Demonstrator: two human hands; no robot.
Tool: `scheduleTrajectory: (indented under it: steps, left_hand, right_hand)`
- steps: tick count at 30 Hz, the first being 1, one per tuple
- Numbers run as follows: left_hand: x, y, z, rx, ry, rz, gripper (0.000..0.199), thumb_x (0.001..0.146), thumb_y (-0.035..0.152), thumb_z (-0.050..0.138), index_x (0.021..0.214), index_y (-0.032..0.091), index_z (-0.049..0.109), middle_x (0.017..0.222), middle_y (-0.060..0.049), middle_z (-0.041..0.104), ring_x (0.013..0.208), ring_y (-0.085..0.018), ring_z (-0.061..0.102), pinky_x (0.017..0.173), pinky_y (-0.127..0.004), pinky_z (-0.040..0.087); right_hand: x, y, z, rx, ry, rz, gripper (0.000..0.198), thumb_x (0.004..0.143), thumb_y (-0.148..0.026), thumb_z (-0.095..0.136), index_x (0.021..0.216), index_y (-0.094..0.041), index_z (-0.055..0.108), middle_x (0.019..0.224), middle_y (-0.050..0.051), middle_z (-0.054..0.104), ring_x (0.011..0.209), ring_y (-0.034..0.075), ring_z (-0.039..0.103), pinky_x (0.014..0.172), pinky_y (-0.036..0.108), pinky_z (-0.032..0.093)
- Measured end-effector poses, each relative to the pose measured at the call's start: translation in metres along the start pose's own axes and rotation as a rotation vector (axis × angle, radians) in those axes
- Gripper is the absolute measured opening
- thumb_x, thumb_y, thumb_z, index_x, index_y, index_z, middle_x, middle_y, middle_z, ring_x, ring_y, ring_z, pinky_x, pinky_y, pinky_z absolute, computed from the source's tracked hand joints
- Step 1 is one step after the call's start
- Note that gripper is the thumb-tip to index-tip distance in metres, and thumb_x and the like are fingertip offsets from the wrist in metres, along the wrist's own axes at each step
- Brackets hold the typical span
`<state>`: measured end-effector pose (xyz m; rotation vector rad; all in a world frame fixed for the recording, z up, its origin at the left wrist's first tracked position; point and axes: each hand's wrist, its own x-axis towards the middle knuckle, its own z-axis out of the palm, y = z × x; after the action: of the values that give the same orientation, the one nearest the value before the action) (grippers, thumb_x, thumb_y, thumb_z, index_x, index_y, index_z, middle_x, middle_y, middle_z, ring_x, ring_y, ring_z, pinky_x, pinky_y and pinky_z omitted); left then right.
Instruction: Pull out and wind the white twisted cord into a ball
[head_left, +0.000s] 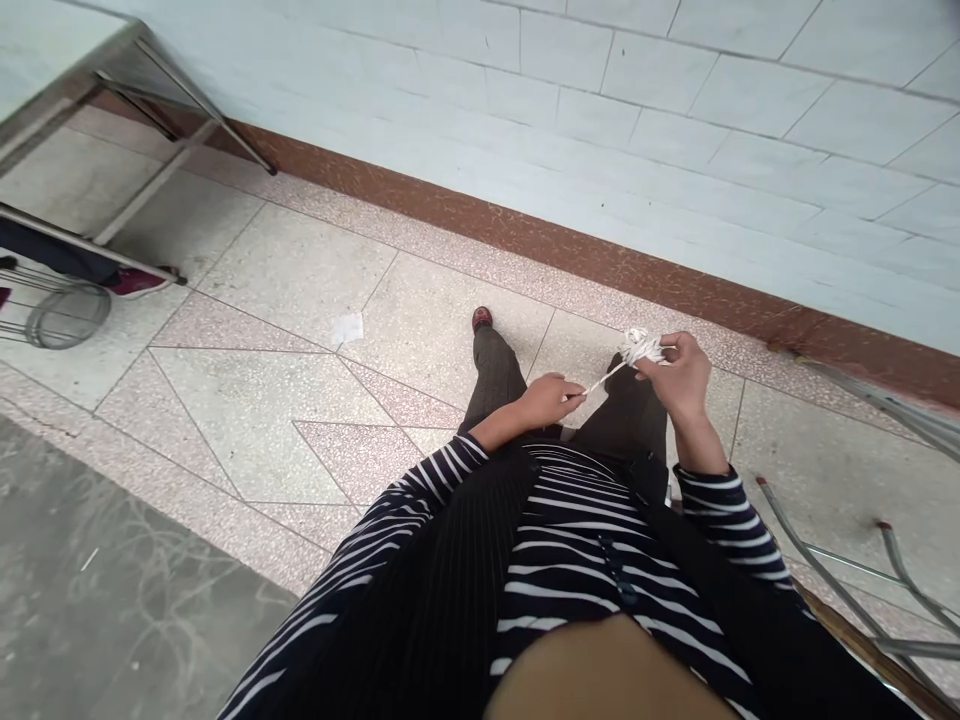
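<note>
A bundle of white cord (640, 347) is pinched in my right hand (681, 375), between thumb and fingers, above my right leg. From the bundle a short straight length of the same cord runs down and left to my left hand (549, 401). My left hand is closed on that length, its fingers pressed together in front of my waist. The stretch between the two hands looks taut. How the strands lie inside the bundle is too small to make out.
A metal-legged table (120, 190) stands at the left, with another person's shoe (142, 280) under it beside a wire rack (67, 315). A white scrap (347, 328) lies on the tiled floor. Metal chair legs (832, 580) are at my right. A tiled wall (600, 130) runs ahead.
</note>
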<state>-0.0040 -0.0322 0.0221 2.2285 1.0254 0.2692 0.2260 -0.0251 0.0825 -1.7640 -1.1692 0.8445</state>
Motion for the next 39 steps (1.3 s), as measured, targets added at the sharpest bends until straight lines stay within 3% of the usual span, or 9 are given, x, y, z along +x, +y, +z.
scheduleTrajectory:
  steps: [3,8,13,17,21,27,31,35,39]
  left_hand:
    - [0.01,-0.005,-0.016,0.099,0.07,0.046,0.03,0.109,0.027,0.053,0.093,0.021,0.078,0.091,-0.005,0.081,0.09,-0.02,0.073,0.117,-0.041,0.046]
    - [0.022,-0.008,-0.025,0.194,0.03,0.194,0.023,0.103,0.022,0.061,0.085,0.022,0.077,0.084,-0.005,0.077,0.098,-0.023,0.072,0.128,-0.049,0.037]
    - [0.019,-0.01,-0.027,0.082,0.087,0.173,0.023,0.107,0.023,0.058,0.095,0.022,0.077,0.097,-0.005,0.08,0.109,-0.021,0.073,0.131,-0.049,0.034]
    - [0.015,-0.007,-0.026,-0.089,0.111,0.036,0.02,0.107,0.023,0.06,0.109,0.021,0.079,0.114,-0.007,0.083,0.11,-0.021,0.076,0.123,-0.043,0.043]
    - [0.013,0.007,-0.011,-0.278,0.025,-0.046,0.025,0.105,0.022,0.058,0.093,0.018,0.08,0.099,-0.004,0.084,0.093,-0.018,0.076,0.089,-0.027,0.052]
    - [0.01,0.02,0.001,-0.169,-0.056,0.022,0.031,0.102,0.023,0.059,0.074,0.021,0.071,0.08,0.0,0.079,0.078,-0.016,0.071,0.085,-0.027,0.05]
    - [0.011,0.011,-0.008,0.114,-0.03,0.081,0.028,0.1,0.021,0.062,0.074,0.021,0.071,0.078,-0.004,0.078,0.08,-0.019,0.071,0.115,-0.038,0.047]
    - [0.016,-0.004,-0.021,0.121,0.036,0.175,0.021,0.105,0.025,0.061,0.093,0.021,0.078,0.096,-0.007,0.081,0.101,-0.021,0.075,0.129,-0.047,0.037]
    - [0.03,-0.013,-0.028,-0.032,0.116,0.106,0.024,0.109,0.026,0.055,0.111,0.021,0.079,0.117,-0.007,0.083,0.114,-0.021,0.075,0.13,-0.046,0.037]
  right_hand:
    - [0.007,0.017,0.017,-0.306,-0.073,-0.042,0.031,0.064,-0.027,0.075,0.084,-0.027,0.052,0.081,0.005,0.065,0.073,0.026,0.062,0.067,0.039,0.051]
    - [-0.018,0.027,0.037,-0.445,-0.537,-0.051,0.027,0.056,-0.015,0.068,0.076,-0.026,0.052,0.072,-0.001,0.06,0.07,0.021,0.057,0.068,0.033,0.045]
    - [-0.025,0.009,0.01,-0.058,-0.858,0.112,0.03,0.056,-0.023,0.076,0.084,-0.025,0.065,0.07,-0.004,0.066,0.065,0.019,0.061,0.057,0.029,0.051]
    - [-0.028,-0.011,-0.001,0.301,-0.697,0.18,0.04,0.051,-0.026,0.092,0.085,-0.024,0.07,0.077,-0.001,0.072,0.071,0.02,0.064,0.056,0.029,0.056]
    - [-0.022,-0.014,0.009,0.452,-0.446,0.194,0.045,0.052,-0.038,0.095,0.082,-0.024,0.065,0.077,0.0,0.07,0.062,0.018,0.062,0.051,0.03,0.054]
    - [0.0,0.019,0.019,-0.031,-0.035,0.061,0.041,0.054,-0.038,0.083,0.083,-0.027,0.055,0.079,0.002,0.064,0.068,0.023,0.06,0.057,0.035,0.053]
    - [-0.015,0.038,0.023,-0.267,-0.23,0.035,0.031,0.054,-0.027,0.077,0.077,-0.026,0.056,0.079,0.003,0.065,0.073,0.023,0.06,0.066,0.036,0.054]
    - [-0.033,0.032,0.017,0.002,-0.622,0.246,0.036,0.051,-0.035,0.083,0.079,-0.024,0.063,0.071,-0.001,0.066,0.065,0.02,0.06,0.055,0.031,0.054]
    - [-0.027,0.003,0.002,0.371,-0.683,0.25,0.039,0.051,-0.027,0.092,0.081,-0.021,0.069,0.074,-0.002,0.069,0.065,0.015,0.061,0.051,0.024,0.054]
